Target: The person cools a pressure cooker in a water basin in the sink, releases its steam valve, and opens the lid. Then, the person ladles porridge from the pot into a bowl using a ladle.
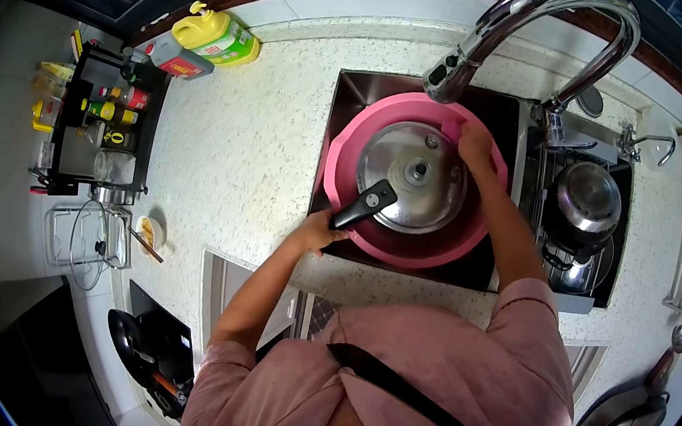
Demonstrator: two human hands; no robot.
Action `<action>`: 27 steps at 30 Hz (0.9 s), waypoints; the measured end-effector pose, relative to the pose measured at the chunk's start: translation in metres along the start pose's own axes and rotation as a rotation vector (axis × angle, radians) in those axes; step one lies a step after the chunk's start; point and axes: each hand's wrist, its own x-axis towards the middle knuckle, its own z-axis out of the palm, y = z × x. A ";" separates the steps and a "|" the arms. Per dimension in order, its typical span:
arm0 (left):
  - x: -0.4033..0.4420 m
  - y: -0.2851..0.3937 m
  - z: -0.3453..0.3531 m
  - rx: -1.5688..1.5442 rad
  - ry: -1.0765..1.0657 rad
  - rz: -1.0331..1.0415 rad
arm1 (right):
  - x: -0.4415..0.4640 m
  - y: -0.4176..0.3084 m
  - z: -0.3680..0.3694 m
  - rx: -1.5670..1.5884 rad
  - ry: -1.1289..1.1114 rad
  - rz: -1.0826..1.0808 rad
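A pink basin [349,140] sits in the dark left sink bowl, under the chrome faucet [457,68]. In the basin lies a round metal lid [393,155] with a black handle [366,204] pointing to the lower left. My left hand [322,232] is closed round the end of that handle at the basin's near left rim. Up at the lid's far right edge, my right hand [476,145] has its fingers closed on a pink cloth [452,130], which touches the lid.
Yellow and grey bottles [224,40] stand at the back left of the counter [220,144]. A black rack [76,141] with jars is at far left. An upturned pot [589,197] sits in the right sink bowl. A small bowl [151,232] with chopsticks stands left.
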 end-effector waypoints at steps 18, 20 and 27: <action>-0.079 -0.038 0.057 0.091 0.842 0.469 | -0.060 -0.175 -0.039 0.620 -0.420 -0.299; -0.102 -0.050 0.075 -0.071 0.921 0.482 | -0.102 -0.145 -0.016 0.721 -0.429 -0.338; -0.134 -0.104 0.158 -0.510 1.100 0.271 | -0.208 -0.122 -0.052 0.637 -0.397 -0.309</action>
